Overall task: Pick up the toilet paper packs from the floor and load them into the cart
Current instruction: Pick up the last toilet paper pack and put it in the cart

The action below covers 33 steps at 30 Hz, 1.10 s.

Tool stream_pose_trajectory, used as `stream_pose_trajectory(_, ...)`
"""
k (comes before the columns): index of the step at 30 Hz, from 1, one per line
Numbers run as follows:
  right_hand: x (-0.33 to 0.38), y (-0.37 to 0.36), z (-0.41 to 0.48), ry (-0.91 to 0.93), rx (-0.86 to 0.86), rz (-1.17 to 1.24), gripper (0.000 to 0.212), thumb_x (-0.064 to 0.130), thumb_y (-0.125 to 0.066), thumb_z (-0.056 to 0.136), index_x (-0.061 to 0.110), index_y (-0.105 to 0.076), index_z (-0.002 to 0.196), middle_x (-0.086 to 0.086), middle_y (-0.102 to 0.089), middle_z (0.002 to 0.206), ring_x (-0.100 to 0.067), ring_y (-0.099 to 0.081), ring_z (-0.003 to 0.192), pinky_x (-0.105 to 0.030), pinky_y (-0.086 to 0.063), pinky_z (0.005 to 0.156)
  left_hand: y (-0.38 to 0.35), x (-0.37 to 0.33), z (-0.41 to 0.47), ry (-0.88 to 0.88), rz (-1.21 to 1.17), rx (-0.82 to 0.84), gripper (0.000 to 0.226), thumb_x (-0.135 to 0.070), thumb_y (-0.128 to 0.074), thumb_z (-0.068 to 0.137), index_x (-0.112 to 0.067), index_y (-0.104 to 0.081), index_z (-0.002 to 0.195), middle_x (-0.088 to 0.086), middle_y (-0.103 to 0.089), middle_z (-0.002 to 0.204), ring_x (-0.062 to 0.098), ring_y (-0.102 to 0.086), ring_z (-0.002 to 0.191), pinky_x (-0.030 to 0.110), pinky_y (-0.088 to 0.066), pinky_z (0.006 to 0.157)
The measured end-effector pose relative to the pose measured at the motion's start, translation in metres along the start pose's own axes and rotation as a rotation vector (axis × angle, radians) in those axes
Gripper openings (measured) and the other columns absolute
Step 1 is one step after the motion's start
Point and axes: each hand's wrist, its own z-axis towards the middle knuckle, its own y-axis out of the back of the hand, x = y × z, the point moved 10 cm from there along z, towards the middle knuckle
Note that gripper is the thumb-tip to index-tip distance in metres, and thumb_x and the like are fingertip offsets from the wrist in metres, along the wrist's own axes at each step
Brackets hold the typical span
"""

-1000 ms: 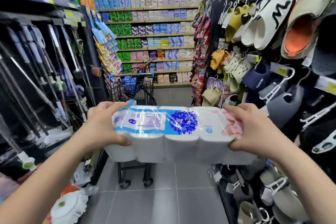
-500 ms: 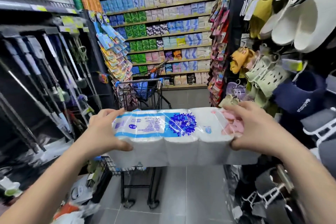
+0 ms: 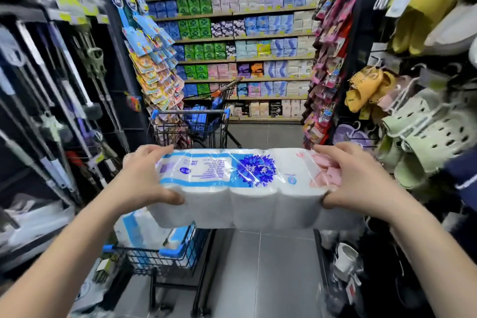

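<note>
The cart (image 3: 169,252) is closer than a second ago; left hand (image 3: 144,175) and right hand (image 3: 353,178) clasp the ends of the toilet paper pack (image 3: 232,188); loading seems near.

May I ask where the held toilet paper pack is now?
In the head view, the toilet paper pack is mid-frame, held at its ends by the left hand and right hand, over the shopping cart.
</note>
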Motion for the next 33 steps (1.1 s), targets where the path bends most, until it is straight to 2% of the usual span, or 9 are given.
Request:
stream_pose_trajectory(3,-0.005,-0.01,0.058,0.009,0.001,-0.007,0.118,0.045,-0.077,0.036,0.043,-0.042,0.149,0.004,-0.039,0.144,-0.019,-0.047,0.13,-0.037,-0.044,0.109,-0.01,0.009,0.05,-0.005,-0.013,-0.021,0.134,-0.065,-0.083,0.03,-0.036,-0.039,0.154,-0.005,-0.038,0.145,0.026,-0.032,0.136,0.043,-0.028,0.118)
stream_pose_trajectory(7,-0.005,-0.028,0.152,0.027,0.033,-0.027,0.12,0.051,-0.073,0.034,0.044,-0.039,0.149,0.003,-0.038,0.145,-0.021,-0.047,0.131,-0.041,-0.045,0.109,-0.015,0.029,0.124,0.018,-0.004,-0.066,0.126,-0.046,-0.099,0.045,-0.033,-0.039,0.155,-0.004,-0.038,0.146,0.026,-0.029,0.137,0.038,-0.025,0.119)
stream_pose_trajectory(15,0.023,-0.071,0.329,0.102,0.065,-0.046,0.117,0.046,-0.074,0.038,0.039,-0.042,0.15,0.0,-0.041,0.143,-0.021,-0.043,0.133,-0.038,-0.04,0.112,-0.017,0.084,0.269,0.107,0.003,-0.076,0.137,-0.066,-0.082,0.03,-0.03,-0.04,0.156,-0.005,-0.038,0.143,0.026,-0.03,0.134,0.035,-0.025,0.116)
stream_pose_trajectory(18,0.028,-0.089,0.376,0.119,0.067,-0.034,0.117,0.05,-0.069,0.036,0.041,-0.042,0.149,-0.001,-0.042,0.14,-0.024,-0.046,0.13,-0.042,-0.042,0.111,-0.02,0.1,0.305,0.133,0.035,-0.062,0.133,-0.059,-0.092,0.038,-0.03,-0.039,0.156,-0.003,-0.037,0.146,0.027,-0.03,0.134,0.036,-0.024,0.117)
stream_pose_trajectory(20,0.033,-0.102,0.405,0.13,0.091,-0.026,0.117,0.052,-0.065,0.035,0.043,-0.041,0.149,0.0,-0.041,0.14,-0.026,-0.048,0.129,-0.046,-0.043,0.11,-0.021,0.116,0.321,0.164,0.056,-0.063,0.133,-0.062,-0.09,0.038,-0.031,-0.038,0.156,-0.001,-0.038,0.147,0.027,-0.032,0.134,0.037,-0.024,0.118)
stream_pose_trajectory(22,0.044,-0.118,0.435,0.157,0.127,-0.028,0.116,0.05,-0.069,0.037,0.044,-0.039,0.149,0.0,-0.04,0.142,-0.026,-0.046,0.131,-0.046,-0.043,0.111,-0.021,0.134,0.333,0.206,0.077,-0.077,0.139,-0.075,-0.074,0.029,-0.031,-0.039,0.156,-0.001,-0.04,0.147,0.027,-0.034,0.135,0.036,-0.023,0.117)
stream_pose_trajectory(24,0.057,-0.136,0.465,0.196,0.182,-0.024,0.116,0.046,-0.074,0.04,0.045,-0.038,0.151,0.001,-0.038,0.145,-0.026,-0.044,0.132,-0.044,-0.041,0.112,-0.024,0.153,0.34,0.26,0.093,-0.095,0.14,-0.077,-0.066,0.026,-0.029,-0.041,0.156,0.0,-0.041,0.146,0.028,-0.036,0.136,0.036,-0.024,0.117)
stream_pose_trajectory(30,0.111,-0.201,0.542,0.393,0.305,0.028,0.113,0.045,-0.068,0.04,0.044,-0.039,0.15,0.003,-0.035,0.147,-0.026,-0.042,0.133,-0.04,-0.04,0.11,-0.019,0.203,0.337,0.432,0.122,-0.182,0.135,-0.077,-0.065,0.03,-0.026,-0.044,0.153,0.002,-0.043,0.146,0.027,-0.034,0.138,0.031,-0.018,0.114)
stream_pose_trajectory(33,0.143,-0.237,0.588,0.53,0.35,0.042,0.111,0.042,-0.071,0.044,0.042,-0.04,0.151,0.003,-0.035,0.147,-0.025,-0.042,0.133,-0.039,-0.041,0.108,-0.02,0.229,0.334,0.56,0.125,-0.234,0.133,-0.076,-0.068,0.031,-0.031,-0.043,0.154,0.001,-0.043,0.144,0.028,-0.036,0.137,0.04,-0.025,0.12)
